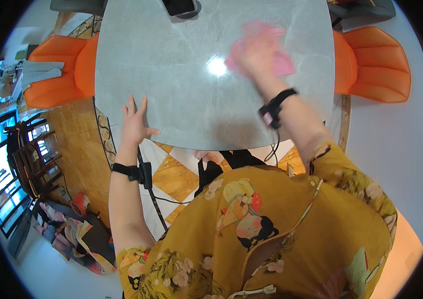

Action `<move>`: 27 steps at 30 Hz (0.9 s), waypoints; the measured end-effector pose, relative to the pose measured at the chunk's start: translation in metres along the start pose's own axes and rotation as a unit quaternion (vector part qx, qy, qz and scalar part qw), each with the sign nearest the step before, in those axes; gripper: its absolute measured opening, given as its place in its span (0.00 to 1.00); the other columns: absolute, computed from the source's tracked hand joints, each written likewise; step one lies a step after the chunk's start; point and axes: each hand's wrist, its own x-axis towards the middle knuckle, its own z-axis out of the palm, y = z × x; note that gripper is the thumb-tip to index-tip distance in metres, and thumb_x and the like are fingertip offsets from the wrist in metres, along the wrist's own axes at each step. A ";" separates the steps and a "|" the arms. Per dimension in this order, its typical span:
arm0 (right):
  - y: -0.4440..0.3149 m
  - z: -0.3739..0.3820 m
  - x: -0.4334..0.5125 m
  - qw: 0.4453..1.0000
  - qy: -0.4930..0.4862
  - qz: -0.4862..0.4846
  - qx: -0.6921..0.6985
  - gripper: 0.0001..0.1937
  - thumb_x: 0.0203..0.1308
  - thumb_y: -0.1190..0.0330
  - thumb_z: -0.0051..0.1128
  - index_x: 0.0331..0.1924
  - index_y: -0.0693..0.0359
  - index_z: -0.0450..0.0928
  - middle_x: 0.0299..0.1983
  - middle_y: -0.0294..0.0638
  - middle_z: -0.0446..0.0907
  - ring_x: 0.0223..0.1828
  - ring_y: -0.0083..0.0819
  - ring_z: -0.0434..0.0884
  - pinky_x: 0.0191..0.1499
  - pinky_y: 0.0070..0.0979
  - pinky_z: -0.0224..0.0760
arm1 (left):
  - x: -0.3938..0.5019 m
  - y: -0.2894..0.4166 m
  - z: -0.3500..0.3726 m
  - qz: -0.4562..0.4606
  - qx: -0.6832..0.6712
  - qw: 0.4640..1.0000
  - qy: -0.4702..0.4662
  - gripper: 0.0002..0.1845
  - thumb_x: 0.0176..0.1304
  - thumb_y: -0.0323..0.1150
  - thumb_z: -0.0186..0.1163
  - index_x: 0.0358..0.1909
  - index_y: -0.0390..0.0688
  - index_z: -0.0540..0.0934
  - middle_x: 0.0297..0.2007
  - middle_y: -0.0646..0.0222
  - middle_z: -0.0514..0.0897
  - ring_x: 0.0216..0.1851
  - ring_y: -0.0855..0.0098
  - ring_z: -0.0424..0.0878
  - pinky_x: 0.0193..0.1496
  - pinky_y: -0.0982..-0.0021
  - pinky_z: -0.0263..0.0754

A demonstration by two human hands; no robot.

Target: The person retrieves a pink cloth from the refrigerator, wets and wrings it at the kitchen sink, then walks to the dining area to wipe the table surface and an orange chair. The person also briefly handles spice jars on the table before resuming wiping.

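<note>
A pink cloth [284,63] lies spread on the grey stone-look tabletop [181,93], right of a bright light reflection. Pressed on top of it is my right hand [258,52], blurred, with its fingers hard to make out. My left hand [134,121] rests at the table's near left edge with fingers spread, holding nothing. Each forearm wears a black strap with a small device, the right one [271,112] trailing a cable and the left one [142,173] on the inner side.
A dark-screened device [179,6] on a round base stands at the table's far edge. Orange chairs flank the table on the left [62,71] and the right [376,65]; a grey cloth [43,71] hangs over the left one. Farther left is a sofa [91,231] with cloths on it.
</note>
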 end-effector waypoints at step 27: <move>-0.053 -0.023 -0.151 0.995 -0.063 -0.066 0.033 0.39 0.63 0.49 0.55 0.76 0.54 0.58 0.77 0.55 0.54 0.80 0.56 0.46 0.77 0.60 0.31 | -0.004 -0.004 0.002 -0.004 0.052 0.998 0.031 0.70 0.28 0.50 0.85 0.78 0.70 0.54 0.80 0.57 0.46 0.77 0.40 0.51 0.64 0.43 0.72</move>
